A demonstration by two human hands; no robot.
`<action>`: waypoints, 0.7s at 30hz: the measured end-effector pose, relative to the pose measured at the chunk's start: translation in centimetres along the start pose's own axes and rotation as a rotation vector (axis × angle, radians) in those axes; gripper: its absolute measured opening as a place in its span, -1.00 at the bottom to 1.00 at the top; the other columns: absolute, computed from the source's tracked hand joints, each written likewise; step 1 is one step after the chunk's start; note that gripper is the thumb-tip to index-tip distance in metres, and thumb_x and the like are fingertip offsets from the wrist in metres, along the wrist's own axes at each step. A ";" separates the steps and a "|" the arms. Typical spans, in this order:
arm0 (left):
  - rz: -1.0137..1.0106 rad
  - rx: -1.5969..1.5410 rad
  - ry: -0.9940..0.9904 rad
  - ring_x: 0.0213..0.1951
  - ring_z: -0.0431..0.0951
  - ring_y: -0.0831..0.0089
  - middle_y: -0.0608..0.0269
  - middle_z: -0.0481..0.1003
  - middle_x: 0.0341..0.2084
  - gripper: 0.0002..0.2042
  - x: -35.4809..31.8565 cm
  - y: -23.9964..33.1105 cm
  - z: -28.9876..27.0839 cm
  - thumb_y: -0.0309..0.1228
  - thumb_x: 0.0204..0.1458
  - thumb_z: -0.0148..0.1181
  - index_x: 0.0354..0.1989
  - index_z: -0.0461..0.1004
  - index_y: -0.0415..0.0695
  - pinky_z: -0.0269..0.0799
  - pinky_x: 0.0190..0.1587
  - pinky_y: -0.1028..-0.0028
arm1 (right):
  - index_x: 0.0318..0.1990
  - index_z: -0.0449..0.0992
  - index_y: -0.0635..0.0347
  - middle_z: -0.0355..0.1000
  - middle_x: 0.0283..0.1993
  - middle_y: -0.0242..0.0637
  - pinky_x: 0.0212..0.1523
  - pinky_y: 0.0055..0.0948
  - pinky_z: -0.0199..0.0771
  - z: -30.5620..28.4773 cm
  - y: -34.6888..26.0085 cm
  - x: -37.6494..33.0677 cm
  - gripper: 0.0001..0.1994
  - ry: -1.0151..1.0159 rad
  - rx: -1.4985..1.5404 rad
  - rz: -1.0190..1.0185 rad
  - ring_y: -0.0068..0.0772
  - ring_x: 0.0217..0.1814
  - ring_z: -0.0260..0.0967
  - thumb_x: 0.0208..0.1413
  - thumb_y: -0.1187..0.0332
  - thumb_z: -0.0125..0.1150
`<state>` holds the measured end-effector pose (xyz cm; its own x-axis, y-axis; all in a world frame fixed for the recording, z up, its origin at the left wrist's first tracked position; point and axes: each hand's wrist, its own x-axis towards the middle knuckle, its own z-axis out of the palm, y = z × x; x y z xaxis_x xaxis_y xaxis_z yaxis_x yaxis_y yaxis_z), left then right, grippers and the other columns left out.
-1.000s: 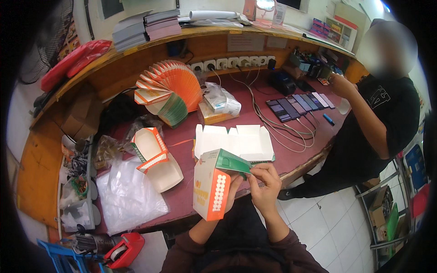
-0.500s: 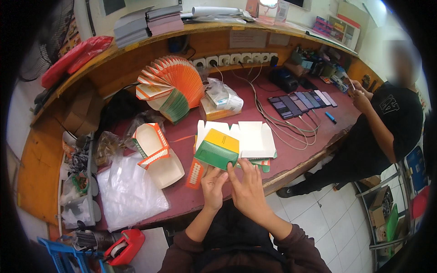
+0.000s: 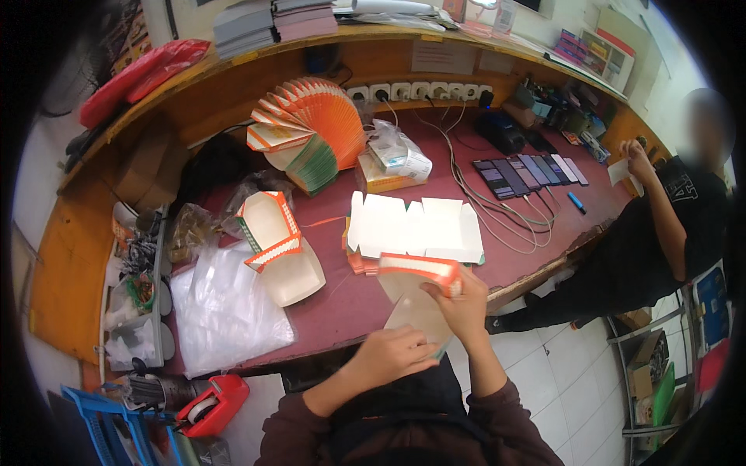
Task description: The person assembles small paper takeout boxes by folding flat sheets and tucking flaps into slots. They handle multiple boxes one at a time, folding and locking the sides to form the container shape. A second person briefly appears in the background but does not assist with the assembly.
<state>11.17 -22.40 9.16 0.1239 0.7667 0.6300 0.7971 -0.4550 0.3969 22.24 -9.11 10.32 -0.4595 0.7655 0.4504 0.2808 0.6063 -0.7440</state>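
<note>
Between my hands, over the table's near edge, is an opened paper food box (image 3: 420, 311). Its plain pale inside faces up, and an orange-and-white wall stands along its far side. My right hand (image 3: 467, 307) grips that wall at its right end. At the near end, the fingers of my left hand (image 3: 395, 356) are closed on the box's edge. Just beyond lies a stack of flat box blanks (image 3: 416, 227), white side up with orange and green edges showing. To the left, two folded boxes (image 3: 270, 221) sit one partly upon the other.
A fanned stack of orange and green boxes (image 3: 330, 128) stands farther back. Clear plastic bags (image 3: 225, 318) lie at left, above a red tape dispenser (image 3: 215, 405). Cables (image 3: 474, 182) run beside a row of phones (image 3: 521, 175). Another person (image 3: 668, 210) stands at right holding something pale.
The box has turned from its green and yellow outside to its pale inside and opened out. It has come nearer to me, off the blanks. My right hand has moved right, my left closer in.
</note>
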 end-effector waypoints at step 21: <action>-0.406 -0.899 -0.203 -0.45 0.39 0.40 0.15 0.37 -0.53 -0.63 -5.3 -2.7 0.8 -0.14 0.15 0.02 -0.30 0.43 -0.28 0.31 -0.33 0.40 | -0.67 0.34 0.26 0.18 -0.72 -0.30 -0.69 -0.44 0.04 -1.1 1.4 -6.3 -0.68 0.099 0.231 -0.290 -0.48 -0.73 0.09 0.12 0.36 0.10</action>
<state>8.86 -24.90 4.24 0.1069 0.9640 0.2434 0.0700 -0.2514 0.9653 26.49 -12.88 7.00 -0.4053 0.5930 0.6958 -0.0519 0.7450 -0.6651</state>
